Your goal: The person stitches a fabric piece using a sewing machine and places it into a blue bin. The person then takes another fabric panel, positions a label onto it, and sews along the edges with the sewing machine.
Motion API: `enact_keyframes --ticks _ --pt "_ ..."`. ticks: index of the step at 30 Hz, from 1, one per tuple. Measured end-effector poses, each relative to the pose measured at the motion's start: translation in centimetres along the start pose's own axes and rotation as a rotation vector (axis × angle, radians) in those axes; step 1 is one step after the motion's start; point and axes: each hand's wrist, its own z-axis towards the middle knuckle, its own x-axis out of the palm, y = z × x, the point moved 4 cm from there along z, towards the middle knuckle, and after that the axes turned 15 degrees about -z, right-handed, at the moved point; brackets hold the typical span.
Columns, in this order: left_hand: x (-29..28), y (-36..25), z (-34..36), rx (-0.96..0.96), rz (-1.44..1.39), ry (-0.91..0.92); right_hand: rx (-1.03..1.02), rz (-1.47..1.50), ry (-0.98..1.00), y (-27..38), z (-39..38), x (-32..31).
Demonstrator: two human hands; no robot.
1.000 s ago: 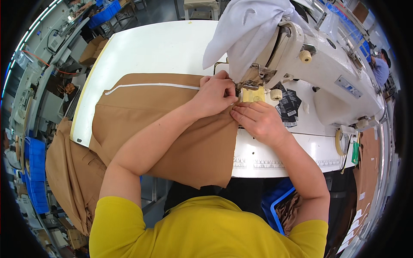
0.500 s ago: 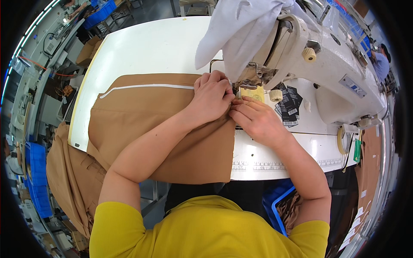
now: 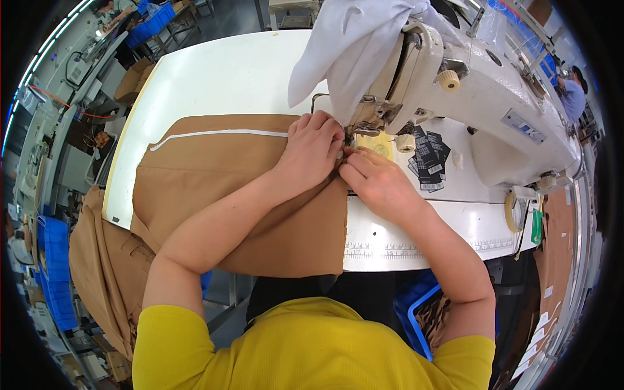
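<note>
A large brown fabric panel (image 3: 195, 188) lies flat on the white table, with a narrow white strip (image 3: 221, 132) along its far edge. At the panel's right edge, beside the needle area of the white sewing machine (image 3: 481, 97), both hands meet. My left hand (image 3: 311, 148) is closed on the fabric with bent fingers. Just to its right, my right hand (image 3: 380, 182) pinches the fabric's edge, thumb and fingers together. The fingertips and the exact spot under the presser foot are partly hidden.
White cloth (image 3: 351, 45) hangs over the machine head. Black printed tags (image 3: 429, 159) lie on the table right of the needle. More brown fabric (image 3: 107, 266) hangs off the left side. A blue bin (image 3: 416, 312) holding brown pieces stands below, at right. Another person (image 3: 573, 97) sits far right.
The view has shifted slightly, moving the machine left in the picture. My right hand's fingers are curled more tightly at the fabric edge. Both hands stay close to the needle.
</note>
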Motion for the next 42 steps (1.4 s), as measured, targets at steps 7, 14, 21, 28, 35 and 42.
enact_keyframes --ticks 7,14,21,28,35,42 --pt "-1.8 -1.5 -2.2 0.305 -0.090 0.337 0.003 -0.011 0.037 0.1 0.0 -0.3" --pt "-1.5 -1.3 -2.6 0.310 -0.053 0.334 0.016 -0.020 0.019 -0.2 -0.3 -0.3" --pt "-1.2 -0.9 -1.9 0.321 -0.069 0.336 0.027 -0.034 0.031 -0.8 -0.3 -0.2" --pt "-1.1 -0.4 -1.0 0.402 -0.100 0.323 0.033 -0.081 0.016 -1.2 -0.3 0.1" --pt "-1.2 -0.8 -1.3 0.356 -0.067 0.321 0.112 0.124 0.001 -1.9 -0.9 -0.3" --pt "-1.1 -0.7 -1.4 0.386 -0.039 0.300 0.216 0.232 0.069 -3.4 -1.9 -0.7"
